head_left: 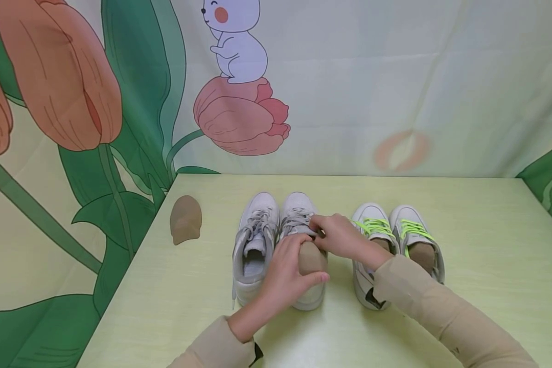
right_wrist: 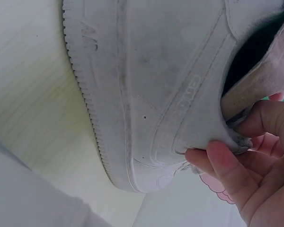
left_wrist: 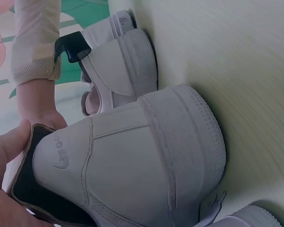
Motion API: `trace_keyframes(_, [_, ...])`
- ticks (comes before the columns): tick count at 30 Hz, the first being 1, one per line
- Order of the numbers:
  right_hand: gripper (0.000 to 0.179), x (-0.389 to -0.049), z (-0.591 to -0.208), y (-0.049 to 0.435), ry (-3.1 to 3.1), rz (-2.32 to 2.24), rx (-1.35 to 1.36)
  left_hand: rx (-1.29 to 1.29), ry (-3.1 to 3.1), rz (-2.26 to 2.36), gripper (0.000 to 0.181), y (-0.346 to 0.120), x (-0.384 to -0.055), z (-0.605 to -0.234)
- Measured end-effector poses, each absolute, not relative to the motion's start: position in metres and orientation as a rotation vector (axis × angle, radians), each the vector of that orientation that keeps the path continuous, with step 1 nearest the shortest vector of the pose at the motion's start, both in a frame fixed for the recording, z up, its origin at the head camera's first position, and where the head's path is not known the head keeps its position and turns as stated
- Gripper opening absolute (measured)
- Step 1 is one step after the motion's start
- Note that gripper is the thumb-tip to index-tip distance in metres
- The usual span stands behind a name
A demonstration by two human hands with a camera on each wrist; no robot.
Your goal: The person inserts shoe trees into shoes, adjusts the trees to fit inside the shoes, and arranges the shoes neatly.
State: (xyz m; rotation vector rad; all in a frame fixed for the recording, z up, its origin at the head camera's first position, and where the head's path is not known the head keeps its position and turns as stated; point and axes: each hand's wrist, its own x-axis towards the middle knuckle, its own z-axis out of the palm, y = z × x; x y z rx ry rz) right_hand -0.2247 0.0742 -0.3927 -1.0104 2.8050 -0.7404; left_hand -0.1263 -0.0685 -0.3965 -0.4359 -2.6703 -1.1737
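So the main thing here is the brown pad, and it's sitting partly inside the gray-laced shoe, so I'm using that shoe as the landmark. The left hand is reaching over the shoe's opening and holding the pad by its edges, thumb on one side and fingers on the other, so that grip is fairly wide. The right hand is working at the tongue end of the shoe's opening, and it's pinching the collar edge there, pretty narrow. I can't tell how deep the pad is going, since the shoe is hiding the far end. Handling-wise, I'm guessing the pad is being light, thin and bendy, with a matte, suede-ish top that shouldn't be slipping much; it's not looking fragile, but it's probably creasing if shoved. Its side edges are looking like the best hold. The shoe is likely weighing more, with a stiff sole and a softer collar, so I'd be steadying it by that collar. Its mate is standing just left of the shoe, a loose brown pad is lying farther left on the table, and a neon-laced pair is standing to the shoe's right.
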Motion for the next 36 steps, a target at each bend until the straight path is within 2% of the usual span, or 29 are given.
trace_keyframes(8, [0.006,-0.224,-0.392,0.073,2.801,-0.742,-0.991,-0.462,-2.669,-1.101,0.065,-0.072,-0.128,-0.399])
trace_keyframes(13, [0.005,-0.223,-0.391,0.070,2.809,-0.733,-0.966,-0.377,-2.728,-1.026,0.065,-0.073,-0.122,-0.398])
trace_keyframes(22, [0.012,-0.224,-0.389,0.069,2.859,-0.648,-1.001,-0.251,-2.789,-0.928,0.078,-0.062,-0.118,-0.391])
trace_keyframes(36, [0.010,-0.226,-0.393,0.072,2.846,-0.717,-1.120,-0.259,-2.696,-0.945,0.071,-0.058,-0.122,-0.399])
